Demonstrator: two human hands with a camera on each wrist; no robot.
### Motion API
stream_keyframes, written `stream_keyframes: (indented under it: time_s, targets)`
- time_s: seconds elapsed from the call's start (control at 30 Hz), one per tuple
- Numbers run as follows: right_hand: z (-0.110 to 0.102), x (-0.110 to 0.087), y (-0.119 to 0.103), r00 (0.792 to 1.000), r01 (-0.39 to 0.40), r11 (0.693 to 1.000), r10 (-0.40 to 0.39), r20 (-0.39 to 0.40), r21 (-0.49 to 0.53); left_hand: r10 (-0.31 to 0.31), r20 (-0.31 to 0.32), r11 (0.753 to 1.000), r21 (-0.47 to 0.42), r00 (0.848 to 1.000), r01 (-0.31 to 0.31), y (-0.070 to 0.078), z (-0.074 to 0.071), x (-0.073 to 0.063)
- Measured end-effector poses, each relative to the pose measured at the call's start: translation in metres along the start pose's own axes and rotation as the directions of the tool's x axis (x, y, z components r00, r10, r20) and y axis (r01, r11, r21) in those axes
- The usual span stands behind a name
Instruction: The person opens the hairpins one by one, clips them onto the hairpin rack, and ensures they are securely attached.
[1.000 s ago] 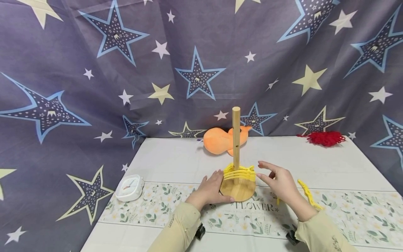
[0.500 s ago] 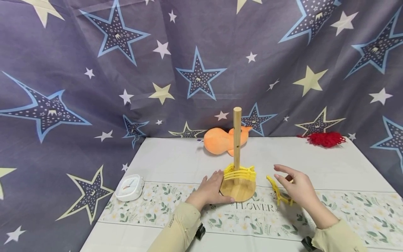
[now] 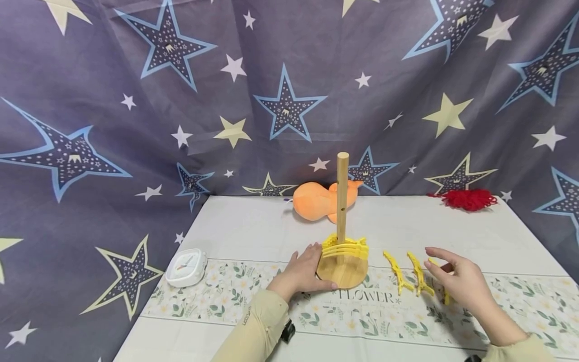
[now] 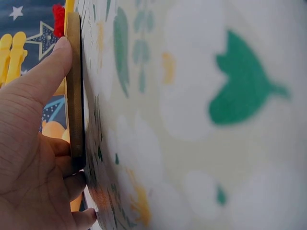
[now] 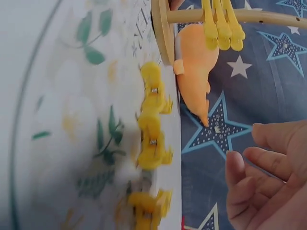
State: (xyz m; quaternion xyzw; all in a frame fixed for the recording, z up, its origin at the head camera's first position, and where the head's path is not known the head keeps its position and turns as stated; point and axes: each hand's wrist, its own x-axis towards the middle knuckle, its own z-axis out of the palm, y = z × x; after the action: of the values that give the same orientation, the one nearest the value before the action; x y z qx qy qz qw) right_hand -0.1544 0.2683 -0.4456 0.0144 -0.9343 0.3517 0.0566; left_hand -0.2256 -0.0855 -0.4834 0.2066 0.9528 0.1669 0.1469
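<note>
A round wooden base with an upright wooden post stands mid-table. My left hand grips the base's left edge; in the left wrist view its thumb lies along one face of the disc and the other fingers reach round the rim. Several yellow plastic clips sit side by side low at the post. To the right, a yellow clip and a second yellow clip lie apart on the table. My right hand, empty with loosely bent fingers, hovers over a third yellow clip, partly hidden.
Behind the post lies an orange plush toy. A white clock stands at the left, and red yarn is heaped at the back right. A floral runner crosses the table before a star-patterned curtain.
My right hand has moved right, away from the post and over the loose clips, so two of them now show fully. My left hand has kept its place on the base.
</note>
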Motion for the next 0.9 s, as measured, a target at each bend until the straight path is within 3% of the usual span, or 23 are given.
stream_keyframes:
  time_s: [0.3,0.57,0.9]
  targets:
    - [-0.010,-0.008,0.022,0.990,-0.117,0.991,0.122,0.070,-0.073,-0.005,-0.003,1.000,-0.001,1.000,0.005,-0.001,0.001,0.001]
    - [-0.014,-0.011,0.038,0.976,-0.152,0.974,0.174,0.128,-0.168,0.002,0.000,1.000,0.008,1.000,-0.002,-0.001,0.001,0.001]
    - [-0.010,-0.007,0.045,0.927,-0.261,0.930,0.317,0.202,-0.258,-0.016,0.008,1.000,0.012,1.000,0.016,-0.003,0.004,0.004]
